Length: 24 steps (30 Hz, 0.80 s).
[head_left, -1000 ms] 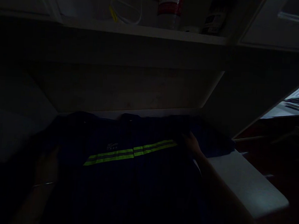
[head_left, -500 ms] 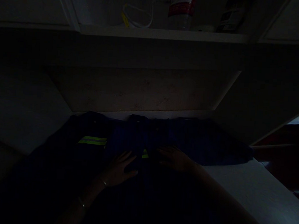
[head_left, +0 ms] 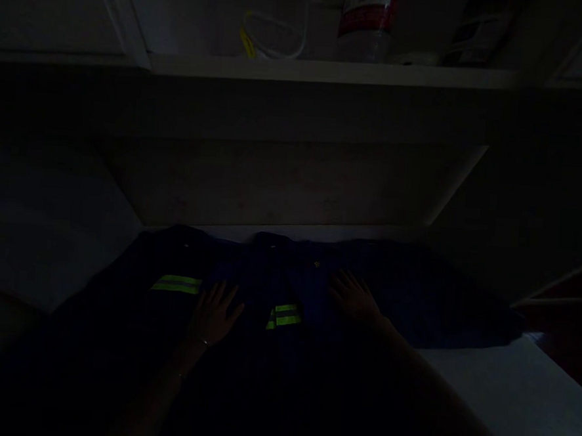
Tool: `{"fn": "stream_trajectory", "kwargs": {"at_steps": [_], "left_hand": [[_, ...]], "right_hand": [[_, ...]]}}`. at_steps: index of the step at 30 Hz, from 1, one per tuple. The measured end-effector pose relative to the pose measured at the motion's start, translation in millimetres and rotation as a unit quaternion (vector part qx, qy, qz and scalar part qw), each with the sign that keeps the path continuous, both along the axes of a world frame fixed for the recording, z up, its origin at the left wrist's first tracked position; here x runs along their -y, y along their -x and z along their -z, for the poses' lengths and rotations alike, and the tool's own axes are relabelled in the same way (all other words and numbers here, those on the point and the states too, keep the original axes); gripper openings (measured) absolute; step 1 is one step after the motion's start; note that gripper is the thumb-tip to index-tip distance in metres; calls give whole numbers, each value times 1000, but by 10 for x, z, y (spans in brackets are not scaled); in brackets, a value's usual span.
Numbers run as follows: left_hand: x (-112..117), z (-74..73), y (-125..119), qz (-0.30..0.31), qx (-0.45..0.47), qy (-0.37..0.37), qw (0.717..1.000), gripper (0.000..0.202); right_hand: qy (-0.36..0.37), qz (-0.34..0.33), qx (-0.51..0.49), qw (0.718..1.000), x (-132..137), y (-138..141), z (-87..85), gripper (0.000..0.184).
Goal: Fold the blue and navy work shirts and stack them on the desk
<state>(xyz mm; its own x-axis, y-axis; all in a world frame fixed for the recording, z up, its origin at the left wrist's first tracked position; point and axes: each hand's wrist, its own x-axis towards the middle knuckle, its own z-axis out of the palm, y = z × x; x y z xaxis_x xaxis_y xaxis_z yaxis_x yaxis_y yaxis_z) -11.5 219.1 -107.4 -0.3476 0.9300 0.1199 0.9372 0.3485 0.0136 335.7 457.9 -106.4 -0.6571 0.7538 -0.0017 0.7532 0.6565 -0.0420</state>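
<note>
A dark blue jacket with yellow-green reflective strips lies spread over the pale surface, its collar toward the back panel. Flat on its middle rests my left hand, fingers spread, between a reflective strip on the left and a second strip near the front opening. My right hand lies on the cloth farther right, fingers stretched out and holding nothing. A small yellow mark shows on the chest beside it. Deep shadow hides the jacket's lower part.
Above the jacket runs a shelf edge, carrying a bottle with a red label, a white cable with a yellow tag and dark items. Side walls and a back panel enclose the surface. The pale tabletop shows at right.
My left hand has shifted left and my right hand slightly right across the cloth. More of the middle reflective strip shows, and the yellow chest mark has come into view.
</note>
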Motion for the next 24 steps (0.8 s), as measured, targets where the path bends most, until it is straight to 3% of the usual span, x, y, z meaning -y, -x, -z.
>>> {"fn": "stream_trajectory", "kwargs": {"at_steps": [6,12,15,19,21,24], "left_hand": [[72,-95,177,-46,16,38,998,68],[202,-113,320,-18,16,57,998,70],[223,-242,212,-32,26,73,996,70],[437,-384,-105,-6,5,16,1000,67],[607,-344,-267,30,13,8,999,65],[796,-238,-433,51,41,47,997,64]], "right_hand": [[18,11,1,1000,-31,-13,-93,61],[22,-15,11,1000,-94,-58,-177,59],[24,-45,17,999,-95,-81,-249,56],[-55,12,-16,998,140,-115,-331,60],[-87,-24,-35,995,356,-153,-311,58],[-66,-114,-22,991,656,-208,-240,51]]}}
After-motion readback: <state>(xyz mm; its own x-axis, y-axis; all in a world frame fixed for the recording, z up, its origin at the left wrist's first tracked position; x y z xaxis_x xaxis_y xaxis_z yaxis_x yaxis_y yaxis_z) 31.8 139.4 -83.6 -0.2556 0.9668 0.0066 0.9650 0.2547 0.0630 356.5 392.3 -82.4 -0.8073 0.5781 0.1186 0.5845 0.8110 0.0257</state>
